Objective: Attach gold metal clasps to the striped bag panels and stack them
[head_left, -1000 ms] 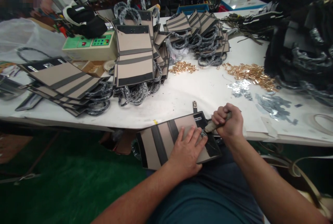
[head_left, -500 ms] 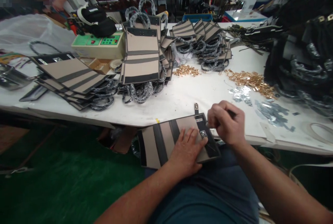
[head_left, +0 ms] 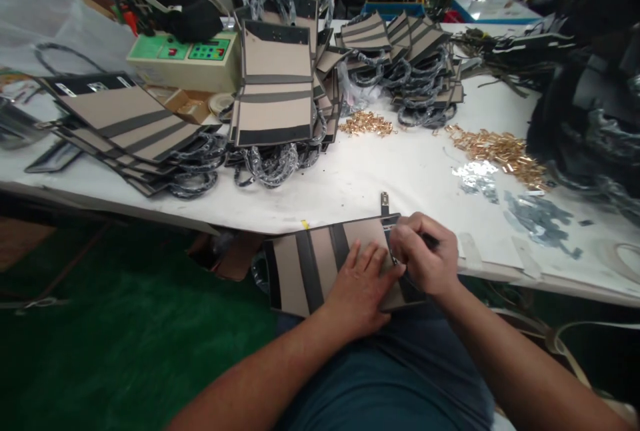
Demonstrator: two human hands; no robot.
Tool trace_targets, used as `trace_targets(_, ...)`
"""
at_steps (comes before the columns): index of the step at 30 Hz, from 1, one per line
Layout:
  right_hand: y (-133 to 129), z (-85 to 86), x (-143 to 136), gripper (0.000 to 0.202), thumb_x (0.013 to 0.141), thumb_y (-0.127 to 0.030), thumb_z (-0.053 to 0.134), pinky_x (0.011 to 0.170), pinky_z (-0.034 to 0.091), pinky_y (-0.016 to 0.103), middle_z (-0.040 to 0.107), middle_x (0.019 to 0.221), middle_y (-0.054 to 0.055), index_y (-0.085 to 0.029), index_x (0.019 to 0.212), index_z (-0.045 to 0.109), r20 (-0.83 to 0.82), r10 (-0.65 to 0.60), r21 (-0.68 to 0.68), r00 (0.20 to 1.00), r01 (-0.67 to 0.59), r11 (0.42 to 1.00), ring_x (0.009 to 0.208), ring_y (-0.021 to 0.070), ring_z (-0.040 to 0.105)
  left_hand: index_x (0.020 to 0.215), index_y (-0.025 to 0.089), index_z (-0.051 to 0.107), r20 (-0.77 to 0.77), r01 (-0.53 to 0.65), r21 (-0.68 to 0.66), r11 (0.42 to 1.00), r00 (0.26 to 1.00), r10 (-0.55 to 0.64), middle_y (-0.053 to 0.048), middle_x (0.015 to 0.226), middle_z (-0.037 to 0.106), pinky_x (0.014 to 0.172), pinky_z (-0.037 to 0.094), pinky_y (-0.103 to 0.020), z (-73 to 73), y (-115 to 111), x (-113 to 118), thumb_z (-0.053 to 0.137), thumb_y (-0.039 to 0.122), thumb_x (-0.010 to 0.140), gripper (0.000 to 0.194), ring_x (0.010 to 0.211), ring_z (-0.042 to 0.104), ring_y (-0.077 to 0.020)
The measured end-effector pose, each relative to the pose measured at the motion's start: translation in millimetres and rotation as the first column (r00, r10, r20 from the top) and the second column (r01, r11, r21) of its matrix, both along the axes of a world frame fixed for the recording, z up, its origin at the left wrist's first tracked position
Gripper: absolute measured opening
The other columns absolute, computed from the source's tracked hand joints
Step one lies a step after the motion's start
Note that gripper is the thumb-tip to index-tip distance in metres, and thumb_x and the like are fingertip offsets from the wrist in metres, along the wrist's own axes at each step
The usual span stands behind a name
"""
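Pressing a striped bag panel across the near edge of the worktop, apparently against slipping, with left hand spread flat, holding nothing; gripping a mostly hidden tool in the closed right hand over the panel's right end.

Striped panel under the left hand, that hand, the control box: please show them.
Striped panel (head_left: 325, 261), head view: middle beige stripe.
Left hand (head_left: 357, 291), head view: back.
Control box (head_left: 187, 73), head view: front face.
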State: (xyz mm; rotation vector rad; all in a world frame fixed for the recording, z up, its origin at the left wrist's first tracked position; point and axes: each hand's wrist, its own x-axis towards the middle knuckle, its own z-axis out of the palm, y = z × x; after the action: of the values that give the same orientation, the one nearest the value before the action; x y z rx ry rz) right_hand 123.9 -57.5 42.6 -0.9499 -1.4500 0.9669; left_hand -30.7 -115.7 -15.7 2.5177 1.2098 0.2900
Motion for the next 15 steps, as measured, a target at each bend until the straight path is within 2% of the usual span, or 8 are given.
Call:
trace_targets(3,-1.4,-5.9,-5.5,0.035,0.098,-0.031,0.063,0.054,0.038,0.033,0.054,0.061,0.0,-0.024,0.065,0.053,0.259,0.053,0.114,0.964,-0.085,0.99,0.054,0.0162,0.049,0.163,0.021,0.031,0.01,0.009,-0.009,1.0,1.0,-0.009,-0.015,0.17,0.032,0.134,0.003,-0.057,-3.3,0.3,0.3,0.083,0.045,0.074,0.106,0.16,0.018,-0.0377)
trace_targets(6,1.0,-13.2,0.4,0.032,0.096,-0.028,0.064,0.055,0.038,0.033,0.056,0.062,0.0,-0.024,0.066,0.055,0.312,0.039,0.141,0.949,-0.087,0.986,0.054,0.0159,0.05,0.164,0.022,0.03,0.01,0.001,0.0,1.0,1.0,-0.001,-0.015,0.169,0.035,0.134,0.004,-0.057,-0.2,0.0,-0.6,0.082,0.044,0.074,0.107,0.159,0.023,-0.0371)
trace_targets(8,4.1,-10.4,7.4,0.034,0.096,-0.028,0.065,0.053,0.038,0.033,0.053,0.059,-0.001,-0.024,0.065,0.054,0.218,-0.015,0.08,0.976,-0.003,0.997,0.053,0.0159,0.048,0.161,0.025,0.036,0.005,-0.006,0.013,1.0,1.0,0.006,-0.015,0.166,0.038,0.134,0.006,-0.057,3.1,-0.3,-1.8,0.084,0.046,0.073,0.103,0.158,0.026,-0.0367)
trace_targets(11,5.8,7.0,12.6,0.036,0.098,-0.03,0.065,0.048,0.036,0.033,0.048,0.053,-0.003,-0.026,0.066,0.051,-0.077,-0.046,-0.04,0.996,0.043,0.998,0.048,0.0163,0.044,0.158,0.027,0.042,0.005,0.006,0.027,1.0,1.0,-0.006,-0.015,0.163,0.041,0.133,0.006,-0.058,3.7,-0.9,-2.8,0.086,0.047,0.072,0.099,0.157,0.028,-0.0363)
trace_targets(13,4.6,18.4,9.9,0.032,0.098,-0.031,0.066,0.047,0.037,0.033,0.045,0.052,-0.004,-0.027,0.069,0.052,-0.263,-0.033,-0.016,0.964,0.03,0.999,0.046,0.0166,0.043,0.158,0.028,0.043,0.007,0.006,0.032,0.999,1.0,-0.006,-0.015,0.164,0.04,0.133,0.005,-0.058,1.3,-1.1,-2.6,0.087,0.047,0.072,0.098,0.158,0.027,-0.0363)
trace_targets(15,3.3,20.7,4.4,0.03,0.095,-0.032,0.07,0.048,0.04,0.034,0.047,0.054,-0.003,-0.027,0.069,0.054,-0.285,-0.02,0.045,0.958,0.034,0.998,0.048,0.0171,0.044,0.158,0.028,0.043,0.004,0.001,0.037,0.999,1.0,-0.002,-0.015,0.165,0.038,0.133,0.004,-0.058,-1.1,-1.3,-2.2,0.085,0.046,0.074,0.095,0.159,0.025,-0.0366)
